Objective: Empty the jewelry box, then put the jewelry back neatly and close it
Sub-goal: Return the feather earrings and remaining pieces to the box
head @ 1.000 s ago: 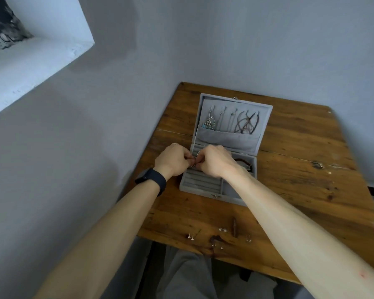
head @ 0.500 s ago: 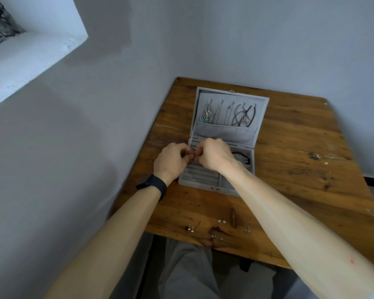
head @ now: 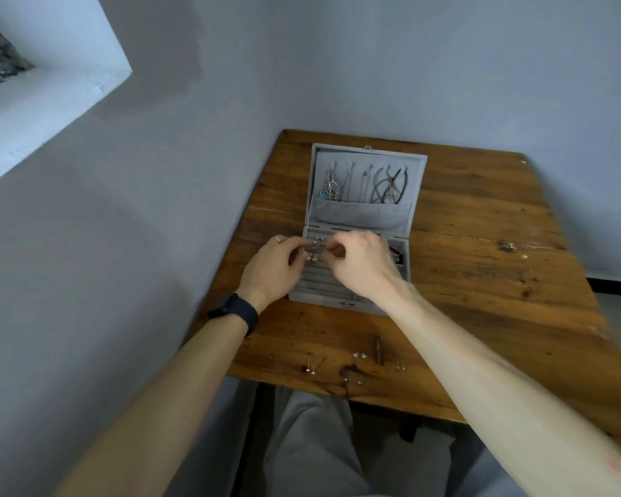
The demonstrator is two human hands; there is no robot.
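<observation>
On the wooden table (head: 499,281), open jewelry box (head: 323,298) with both hands at its ring rows.

Sits toward the far left of the tabletop, lid tilted back, clasp side facing the person. Carries necklaces (head: 388,186) on hooks inside the lid, above a fabric pocket; holds a few rings (head: 318,245) in the rear slotted rows on the left and a dark bracelet (head: 397,253) in the right compartment. Left hand (head: 273,269) and right hand (head: 363,267): close together over those rows, not touching each other, the rings between the fingertips. Fingers of both curled, right thumb and forefinger drawn together; cannot tell whether either grips a ring. Dark wristband (head: 235,312) on the left wrist. Near the table's front edge, well apart from the box: small stud earrings (head: 311,368), loose, in scattered pairs.
</observation>
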